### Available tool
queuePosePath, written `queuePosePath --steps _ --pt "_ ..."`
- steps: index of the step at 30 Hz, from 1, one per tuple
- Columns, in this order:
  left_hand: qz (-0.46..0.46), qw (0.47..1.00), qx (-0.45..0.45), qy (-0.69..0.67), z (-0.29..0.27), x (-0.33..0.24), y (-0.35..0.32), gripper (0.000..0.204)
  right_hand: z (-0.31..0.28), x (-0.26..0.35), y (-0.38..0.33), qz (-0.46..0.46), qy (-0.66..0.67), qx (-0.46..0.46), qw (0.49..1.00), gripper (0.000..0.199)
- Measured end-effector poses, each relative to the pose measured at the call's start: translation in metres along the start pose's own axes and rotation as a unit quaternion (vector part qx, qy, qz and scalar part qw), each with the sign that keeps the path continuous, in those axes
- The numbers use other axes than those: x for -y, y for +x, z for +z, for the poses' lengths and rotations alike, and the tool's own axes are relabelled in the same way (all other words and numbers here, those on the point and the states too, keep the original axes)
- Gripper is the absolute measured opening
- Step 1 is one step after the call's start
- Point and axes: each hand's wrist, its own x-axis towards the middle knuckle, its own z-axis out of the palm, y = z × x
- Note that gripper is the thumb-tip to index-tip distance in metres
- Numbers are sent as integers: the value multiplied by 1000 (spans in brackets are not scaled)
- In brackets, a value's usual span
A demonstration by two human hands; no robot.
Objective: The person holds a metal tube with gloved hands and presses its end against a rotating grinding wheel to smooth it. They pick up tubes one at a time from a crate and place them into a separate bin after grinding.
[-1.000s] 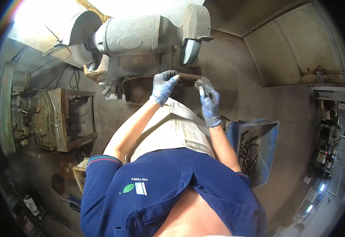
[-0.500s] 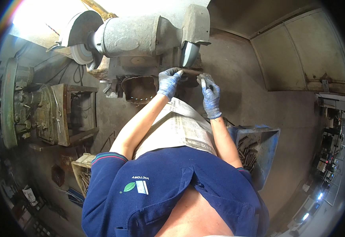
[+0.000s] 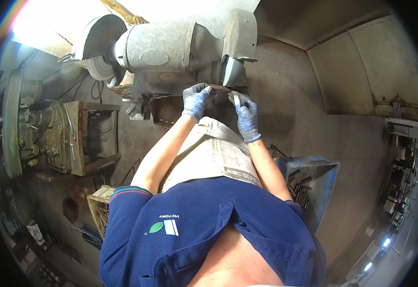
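A short, dark brown metal rod (image 3: 221, 88) spans the gap between my two gloved hands, just below the right wheel (image 3: 232, 71) of a bench grinder (image 3: 158, 48). My left hand (image 3: 197, 101), in a blue and grey work glove, is closed on the rod's left end. At the other end, my right hand (image 3: 245, 115) pinches it between thumb and fingers. Whether the rod touches the wheel I cannot tell. Newspaper sheets (image 3: 214, 150) cover my lap beneath the forearms.
A blue bin (image 3: 321, 186) with several metal rods stands at my right, and a pale crate (image 3: 96, 205) holds more at my left. A green-grey machine (image 3: 51, 136) occupies the left side. The grinder's other wheel (image 3: 100, 68) is at far left, with metal panels (image 3: 367, 67) at far right.
Both hands have moved a little to the left, carrying the rod with them. Their grip on it looks the same.
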Motion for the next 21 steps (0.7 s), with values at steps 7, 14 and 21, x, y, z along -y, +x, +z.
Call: queuePosePath --steps 7,14,21 --pt "-12 1000 -6 7 -1 -4 2 5 -3 0 1 42 17 32 998 22" --pt "-15 999 30 -26 23 18 9 6 -35 -3 4 58 44 2 997 25" --pt "-11 1000 10 2 6 11 14 5 -19 -5 4 59 41 28 997 23"
